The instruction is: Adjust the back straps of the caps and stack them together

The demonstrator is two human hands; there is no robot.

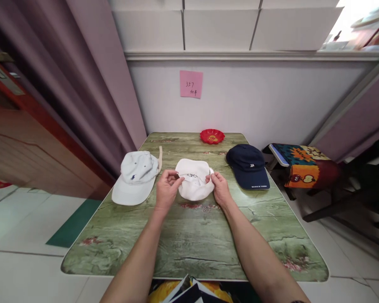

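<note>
A white cap (196,191) with dark lettering lies near the middle of the table, its brim pointing away from me. My left hand (168,185) pinches the cap's left edge, where a small dark brown tab shows at the fingers. On the other side, my right hand (220,185) grips the cap's right edge between thumb and fingers. To the left sits a pale grey-white cap (139,168) with a small blue emblem and a beige strap sticking up behind it. A navy cap (248,165) with white lettering rests on the right.
A red scalloped dish (212,136) stands at the far edge of the green wood-patterned table (196,248). Behind it a pink note (191,84) is stuck to the wall. A stool with a colourful cloth (303,164) is beyond the right edge; purple curtains hang at the left.
</note>
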